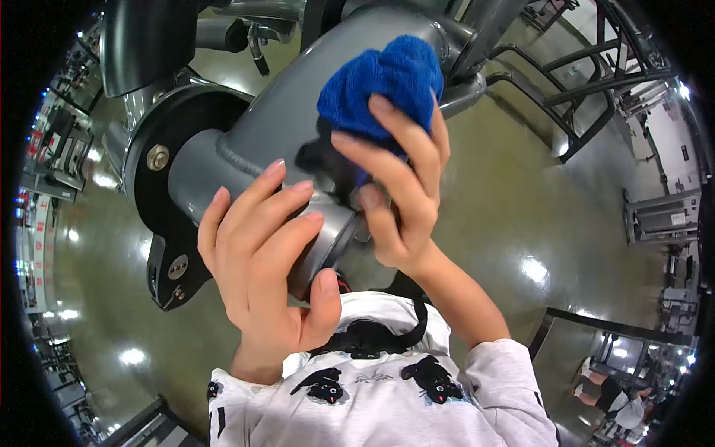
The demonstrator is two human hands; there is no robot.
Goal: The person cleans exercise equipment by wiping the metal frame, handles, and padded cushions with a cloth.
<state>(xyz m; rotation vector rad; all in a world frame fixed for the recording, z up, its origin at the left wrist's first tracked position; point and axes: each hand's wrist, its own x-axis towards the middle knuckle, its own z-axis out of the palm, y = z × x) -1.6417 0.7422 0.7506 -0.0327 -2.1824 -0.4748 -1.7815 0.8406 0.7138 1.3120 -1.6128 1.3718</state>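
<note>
A bunched blue cloth (383, 89) lies against the upper right side of a thick grey metal tube (298, 97), part of a gym machine. My right hand (406, 164) grips the cloth from below, fingers curled around it. Lower on the tube, near its rounded end, rests my left hand (261, 261), fingers spread and holding nothing. Its fingertips touch the grey metal, with the thumb apart near the end of the tube. A black plate (160, 197) with a bolt surrounds the tube's left side. The cloth hides the tube surface beneath it.
A black roller pad (145, 45) juts out at upper left. Black-framed gym equipment (573, 89) stands at upper right. At lower right a framed mirror (618, 365) shows a person's reflection. Shiny greenish floor (514, 223) spreads around the machine.
</note>
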